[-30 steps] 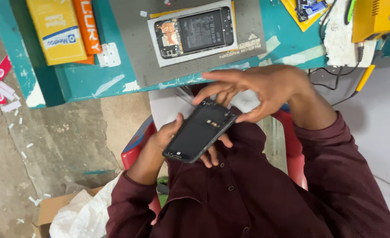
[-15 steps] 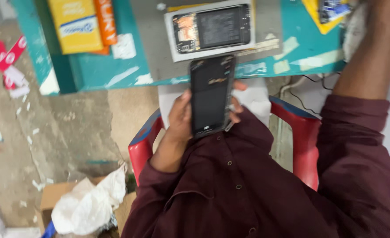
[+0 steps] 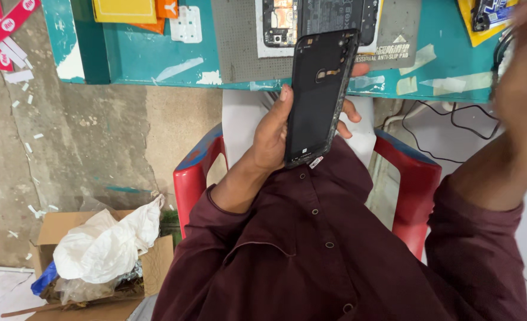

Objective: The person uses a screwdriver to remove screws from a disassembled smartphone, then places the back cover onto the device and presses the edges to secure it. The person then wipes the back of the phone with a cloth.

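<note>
One black phone back cover (image 3: 320, 98) is in hand, held up over the person's lap, its top end overlapping the near edge of the teal counter (image 3: 150, 56). The left hand (image 3: 278, 131) grips it along its long sides, thumb on the left edge and fingers (image 3: 348, 111) curled round the right, with the inner face and its camera cut-out toward the camera. One opened phone (image 3: 317, 18) lies on one grey anti-slip mat (image 3: 240, 41) on the counter, just behind the held cover. Near the counter's far left corner sit one yellow box (image 3: 124, 9) and one orange box (image 3: 167, 7), touching, with a small white blister strip (image 3: 186, 24) just beside them.

The right hand (image 3: 525, 77) is raised at the right edge, blurred (whether its fingers are open or closed I cannot tell). Half a second ago only its forearm showed there; a second ago both hands were on the cover, low over the lap and tilted. The cover now stands nearly upright and higher, held by the left hand alone.

One cardboard box (image 3: 61, 229) stands on the floor at the left of the red chair (image 3: 192, 172), holding one crumpled white plastic bag (image 3: 106, 244), some clear wrapping and a scrap of blue.
</note>
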